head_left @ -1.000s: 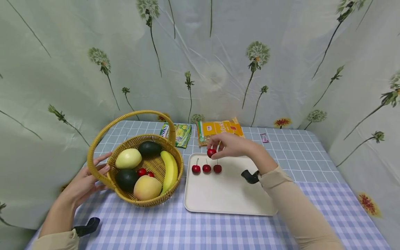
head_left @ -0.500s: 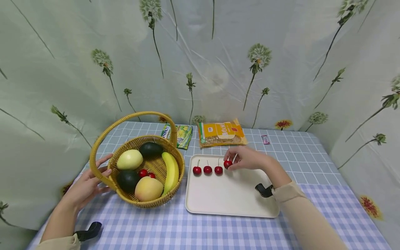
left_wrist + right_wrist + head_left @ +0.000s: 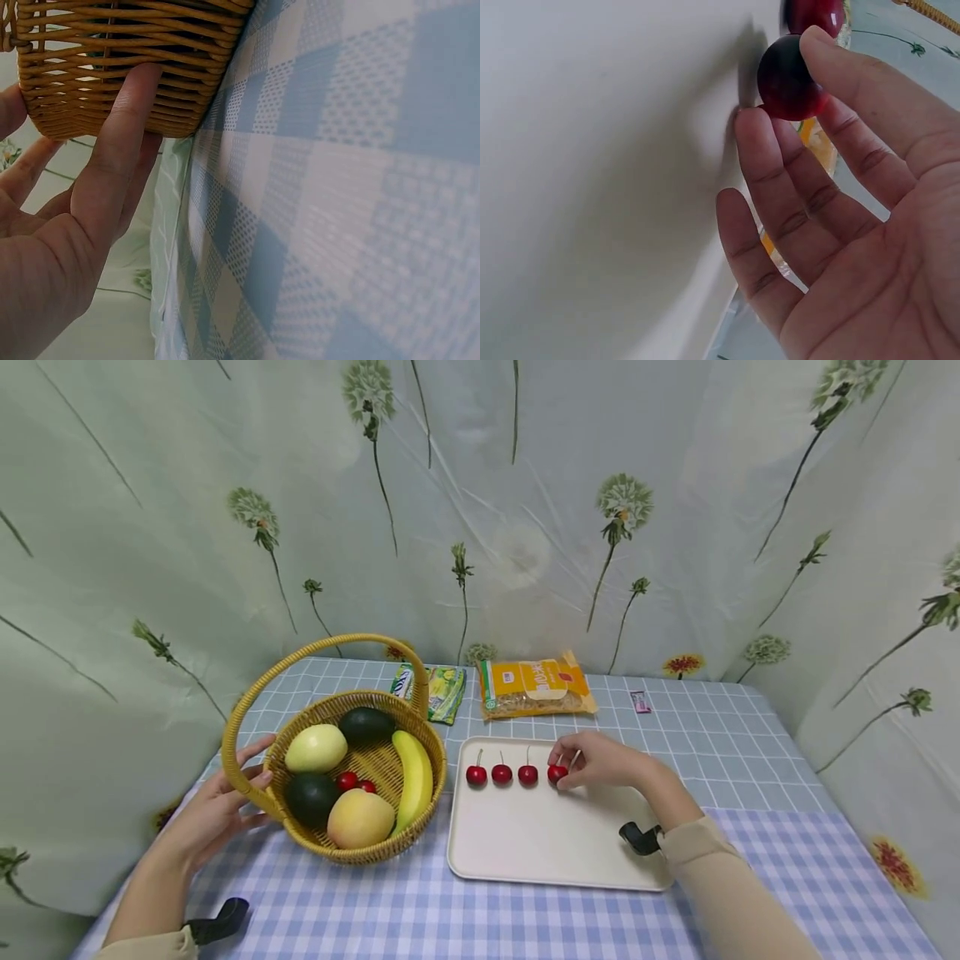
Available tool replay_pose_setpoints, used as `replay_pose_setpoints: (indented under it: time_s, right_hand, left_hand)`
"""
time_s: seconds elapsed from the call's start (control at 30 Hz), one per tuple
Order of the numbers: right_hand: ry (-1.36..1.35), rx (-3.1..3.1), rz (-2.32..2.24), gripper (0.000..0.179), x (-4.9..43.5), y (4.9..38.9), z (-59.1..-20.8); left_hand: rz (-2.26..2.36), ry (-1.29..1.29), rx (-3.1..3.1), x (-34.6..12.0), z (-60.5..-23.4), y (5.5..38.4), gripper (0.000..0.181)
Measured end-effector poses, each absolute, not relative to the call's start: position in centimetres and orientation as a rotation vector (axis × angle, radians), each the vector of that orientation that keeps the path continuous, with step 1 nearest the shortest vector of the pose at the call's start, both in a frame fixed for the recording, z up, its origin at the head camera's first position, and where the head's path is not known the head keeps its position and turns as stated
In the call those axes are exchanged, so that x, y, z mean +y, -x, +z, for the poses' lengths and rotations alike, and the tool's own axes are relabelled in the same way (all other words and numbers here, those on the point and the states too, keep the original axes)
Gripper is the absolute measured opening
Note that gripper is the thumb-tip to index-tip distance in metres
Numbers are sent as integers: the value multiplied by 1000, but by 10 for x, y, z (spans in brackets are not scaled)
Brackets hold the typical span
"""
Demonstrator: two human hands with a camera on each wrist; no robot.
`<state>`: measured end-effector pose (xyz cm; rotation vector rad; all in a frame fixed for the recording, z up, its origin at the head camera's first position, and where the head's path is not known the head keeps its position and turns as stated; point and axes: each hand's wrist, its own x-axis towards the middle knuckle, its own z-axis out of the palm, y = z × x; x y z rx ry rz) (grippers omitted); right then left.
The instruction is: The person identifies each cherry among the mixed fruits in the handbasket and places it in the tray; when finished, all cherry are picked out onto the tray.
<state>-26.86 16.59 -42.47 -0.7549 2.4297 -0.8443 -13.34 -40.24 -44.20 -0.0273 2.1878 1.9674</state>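
Observation:
My right hand [image 3: 603, 762] pinches a dark red cherry [image 3: 556, 772] between thumb and fingers, just at the surface of the cream tray [image 3: 547, 843]. In the right wrist view this cherry [image 3: 791, 79] sits under the thumb tip, close to the tray. Three stemmed cherries, one of them the leftmost cherry [image 3: 476, 775], stand in a row to its left. My left hand [image 3: 210, 814] rests its fingers against the left side of the yellow wicker basket [image 3: 352, 855]. Seen from the left wrist, the fingers [image 3: 124, 120] lie fairly straight on the woven wall.
Inside the basket lie a banana [image 3: 415, 781], a peach [image 3: 362, 818], a pale green fruit [image 3: 315, 748], two dark green fruits and small red fruits. Its tall handle [image 3: 281, 668] arches above. Behind the tray are an orange food packet [image 3: 536, 687], a green packet [image 3: 447, 695] and a small pink sachet [image 3: 640, 702].
My right hand has carried the cherry rightward from above the row and down to the tray, at the right end of the row. The left hand stays at the basket.

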Motion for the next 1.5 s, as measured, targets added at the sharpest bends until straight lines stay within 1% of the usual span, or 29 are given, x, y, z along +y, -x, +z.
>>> replay_pose_setpoints:
  time_s: [0.6, 1.07, 1.5]
  right_hand:
    - [724, 2413, -897, 24, 164, 266, -428]
    - [728, 2395, -907, 23, 166, 267, -430]
    - [754, 2425, -895, 30, 168, 267, -427]
  left_hand:
    - [1947, 40, 2198, -403, -440, 134, 63]
    - [1967, 3, 2161, -403, -439, 135, 61]
    - [1990, -23, 2134, -404, -441, 136, 61]
